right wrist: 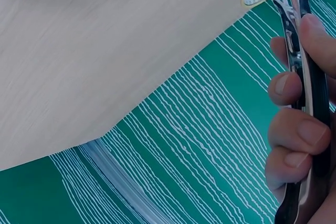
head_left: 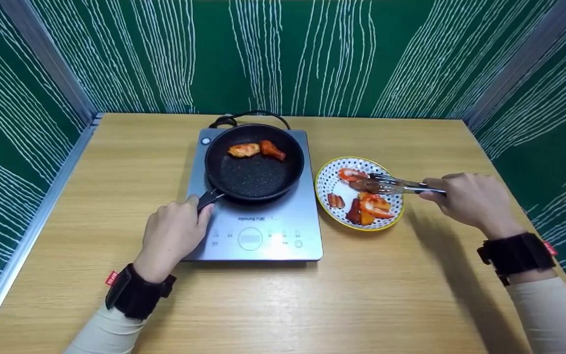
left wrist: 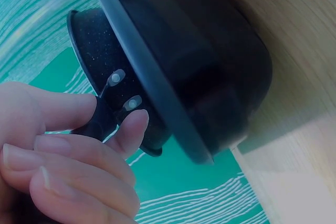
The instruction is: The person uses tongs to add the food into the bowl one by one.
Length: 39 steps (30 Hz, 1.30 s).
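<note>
I am gripping the black handle of the frying pan with the left hand, its fingers curling round it. The pan is sitting on a silver induction cooker, just ahead and to the right of that hand. In the pan, a chicken wing and a drumstick are lying close together, on the side far from the left hand. Well apart from it, I am holding metal tongs in the right hand. They are reaching leftward over a dotted plate, near that hand. Their tips are meeting a brown food piece; I cannot tell if they are pinching it. Red pepper slices are lying beside it.
</note>
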Each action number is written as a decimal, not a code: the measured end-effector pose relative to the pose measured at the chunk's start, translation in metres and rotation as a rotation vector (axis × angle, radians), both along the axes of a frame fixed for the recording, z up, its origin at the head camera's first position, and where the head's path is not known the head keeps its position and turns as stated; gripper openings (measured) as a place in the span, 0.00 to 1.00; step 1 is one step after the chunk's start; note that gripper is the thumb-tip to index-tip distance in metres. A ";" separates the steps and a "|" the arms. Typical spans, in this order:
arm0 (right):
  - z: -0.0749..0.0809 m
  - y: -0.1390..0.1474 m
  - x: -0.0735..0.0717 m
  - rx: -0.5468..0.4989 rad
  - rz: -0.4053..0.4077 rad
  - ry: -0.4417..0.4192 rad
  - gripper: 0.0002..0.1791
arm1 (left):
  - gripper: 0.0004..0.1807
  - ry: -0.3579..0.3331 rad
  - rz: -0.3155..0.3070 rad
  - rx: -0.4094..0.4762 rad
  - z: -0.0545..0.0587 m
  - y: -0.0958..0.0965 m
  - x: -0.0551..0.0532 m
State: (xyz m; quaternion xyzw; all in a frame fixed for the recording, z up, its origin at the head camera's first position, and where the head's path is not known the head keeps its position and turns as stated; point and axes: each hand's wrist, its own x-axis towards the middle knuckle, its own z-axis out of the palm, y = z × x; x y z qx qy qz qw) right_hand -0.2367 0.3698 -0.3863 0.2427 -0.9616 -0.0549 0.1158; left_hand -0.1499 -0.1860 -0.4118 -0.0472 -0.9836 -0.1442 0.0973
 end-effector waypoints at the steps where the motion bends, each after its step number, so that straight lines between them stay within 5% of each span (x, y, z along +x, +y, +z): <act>1: 0.001 0.000 0.001 -0.007 0.000 0.000 0.15 | 0.20 0.005 -0.001 -0.001 0.000 0.000 0.000; 22: 0.042 -0.003 0.012 -0.105 -0.052 0.058 0.19 | 0.21 -0.031 0.004 -0.001 0.002 0.001 0.000; 33: 0.049 -0.056 0.003 -0.220 0.043 0.187 0.18 | 0.21 -0.022 0.003 -0.003 0.001 0.000 0.000; 39: 0.049 -0.099 -0.004 -0.271 0.085 0.181 0.21 | 0.21 -0.012 -0.001 -0.005 0.001 0.000 0.000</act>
